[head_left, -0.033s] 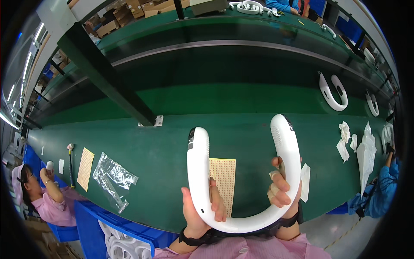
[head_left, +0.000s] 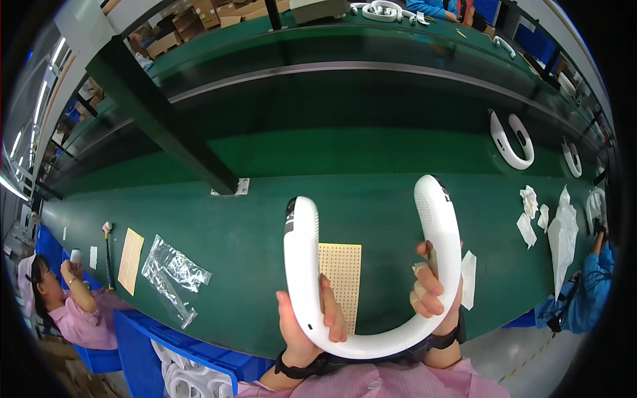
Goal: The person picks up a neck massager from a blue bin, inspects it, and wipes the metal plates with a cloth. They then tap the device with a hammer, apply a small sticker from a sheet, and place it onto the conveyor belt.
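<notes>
A white U-shaped neck fan [head_left: 379, 346] is held up over the green table, its two ends pointing away from me. My left hand [head_left: 298, 335] wraps round its left arm, thumb outside and fingertips on the inner side. Round the right arm my right hand [head_left: 428, 293] is closed, with pale wraps on some fingers. Small vent holes show near both ends, and each tip has a dark patch. Partly behind the fan and my left fingers lies a yellowish sheet of small labels [head_left: 344, 278]. Beside my right hand is a white paper slip [head_left: 468, 282].
Left on the table lie clear plastic bags [head_left: 174, 268] and another label sheet [head_left: 131, 261]. A blue bin [head_left: 199, 351] holds white neck fans. Crumpled paper [head_left: 529, 202] and more neck fans [head_left: 514, 156] are right. A dark post [head_left: 166, 119] rises left. People sit on both sides.
The neck fan has shifted very slightly to the left in my hands' unchanged hold. Nothing else visibly differs.
</notes>
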`<state>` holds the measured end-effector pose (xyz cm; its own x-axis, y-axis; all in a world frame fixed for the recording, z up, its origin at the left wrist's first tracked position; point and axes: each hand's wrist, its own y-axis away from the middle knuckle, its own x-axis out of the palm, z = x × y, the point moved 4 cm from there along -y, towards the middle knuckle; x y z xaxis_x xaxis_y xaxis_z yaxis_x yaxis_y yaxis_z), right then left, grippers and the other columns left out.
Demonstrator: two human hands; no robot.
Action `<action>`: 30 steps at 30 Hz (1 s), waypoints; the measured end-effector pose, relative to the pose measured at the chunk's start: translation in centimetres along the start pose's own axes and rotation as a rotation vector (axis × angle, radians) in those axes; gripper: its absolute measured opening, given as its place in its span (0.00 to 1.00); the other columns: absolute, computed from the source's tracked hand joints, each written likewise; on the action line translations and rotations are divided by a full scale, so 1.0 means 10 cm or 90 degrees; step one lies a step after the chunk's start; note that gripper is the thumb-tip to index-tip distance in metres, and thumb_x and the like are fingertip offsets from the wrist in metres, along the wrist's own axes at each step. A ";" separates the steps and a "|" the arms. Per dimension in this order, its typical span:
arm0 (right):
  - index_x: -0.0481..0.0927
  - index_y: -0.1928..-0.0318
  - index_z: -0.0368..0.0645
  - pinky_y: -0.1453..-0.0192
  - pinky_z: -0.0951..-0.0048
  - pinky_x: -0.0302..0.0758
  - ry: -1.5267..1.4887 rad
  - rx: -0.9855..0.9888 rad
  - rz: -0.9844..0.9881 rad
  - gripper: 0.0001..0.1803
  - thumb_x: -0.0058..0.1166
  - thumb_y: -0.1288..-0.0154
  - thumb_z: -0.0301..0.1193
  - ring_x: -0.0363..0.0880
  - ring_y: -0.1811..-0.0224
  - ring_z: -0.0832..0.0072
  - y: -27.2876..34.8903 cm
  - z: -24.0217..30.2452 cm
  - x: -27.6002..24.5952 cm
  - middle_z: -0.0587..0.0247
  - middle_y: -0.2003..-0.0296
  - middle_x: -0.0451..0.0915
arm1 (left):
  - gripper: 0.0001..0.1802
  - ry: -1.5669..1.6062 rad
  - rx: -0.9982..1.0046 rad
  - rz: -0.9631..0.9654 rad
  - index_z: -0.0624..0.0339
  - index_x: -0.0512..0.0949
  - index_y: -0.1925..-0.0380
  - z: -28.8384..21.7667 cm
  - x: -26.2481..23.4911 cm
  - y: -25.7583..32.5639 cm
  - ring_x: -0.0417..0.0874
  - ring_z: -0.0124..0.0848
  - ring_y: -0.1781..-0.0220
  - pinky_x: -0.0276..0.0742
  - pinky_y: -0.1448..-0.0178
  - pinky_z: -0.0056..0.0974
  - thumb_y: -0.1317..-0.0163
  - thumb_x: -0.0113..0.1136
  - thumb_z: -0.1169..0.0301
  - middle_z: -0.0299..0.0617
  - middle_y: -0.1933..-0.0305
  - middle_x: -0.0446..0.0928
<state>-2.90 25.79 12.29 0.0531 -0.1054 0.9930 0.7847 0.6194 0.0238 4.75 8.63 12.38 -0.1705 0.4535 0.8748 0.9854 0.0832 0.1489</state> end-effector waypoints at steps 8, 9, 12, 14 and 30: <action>0.65 0.48 0.32 0.87 0.73 0.59 0.258 -0.031 -0.166 0.36 0.17 0.29 0.53 0.58 0.93 0.72 0.04 -0.07 0.04 0.60 0.86 0.64 | 0.38 -0.032 0.068 -0.024 0.64 0.63 0.66 -0.07 -0.04 0.04 0.65 0.31 0.94 0.65 0.93 0.35 0.40 0.29 0.34 0.37 0.88 0.60; 0.66 0.49 0.32 0.87 0.73 0.60 0.303 -0.041 -0.170 0.33 0.19 0.28 0.51 0.60 0.92 0.73 0.05 -0.06 0.07 0.59 0.86 0.65 | 0.37 -0.051 0.078 -0.027 0.63 0.63 0.68 -0.07 -0.06 0.05 0.66 0.32 0.94 0.65 0.93 0.36 0.40 0.30 0.34 0.37 0.88 0.60; 0.69 0.51 0.32 0.84 0.76 0.62 0.497 -0.135 -0.203 0.26 0.26 0.27 0.44 0.64 0.89 0.74 0.07 0.06 0.06 0.58 0.83 0.69 | 0.37 -0.049 0.088 0.022 0.63 0.62 0.68 -0.06 -0.04 0.01 0.66 0.32 0.94 0.65 0.93 0.36 0.40 0.30 0.35 0.38 0.88 0.61; 0.72 0.51 0.33 0.72 0.78 0.70 0.643 -0.305 -0.394 0.13 0.38 0.31 0.25 0.73 0.78 0.74 0.10 0.10 0.13 0.59 0.75 0.76 | 0.38 0.015 0.102 0.004 0.65 0.62 0.70 -0.10 -0.04 0.01 0.67 0.33 0.93 0.67 0.92 0.36 0.40 0.31 0.34 0.40 0.88 0.62; 0.75 0.53 0.39 0.66 0.64 0.75 1.656 -0.168 0.432 0.20 0.52 0.51 0.24 0.78 0.68 0.63 -0.47 0.10 0.68 0.58 0.70 0.78 | 0.50 -0.416 0.129 -0.053 0.57 0.37 0.31 -0.24 0.04 0.09 0.68 0.45 0.40 0.66 0.40 0.49 0.41 0.35 0.34 0.57 0.37 0.59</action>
<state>-6.89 22.93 19.09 0.1794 -0.3069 -0.9347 0.4017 0.8901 -0.2152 5.56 6.77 13.99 -0.2763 0.8754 0.3966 0.9593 0.2760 0.0592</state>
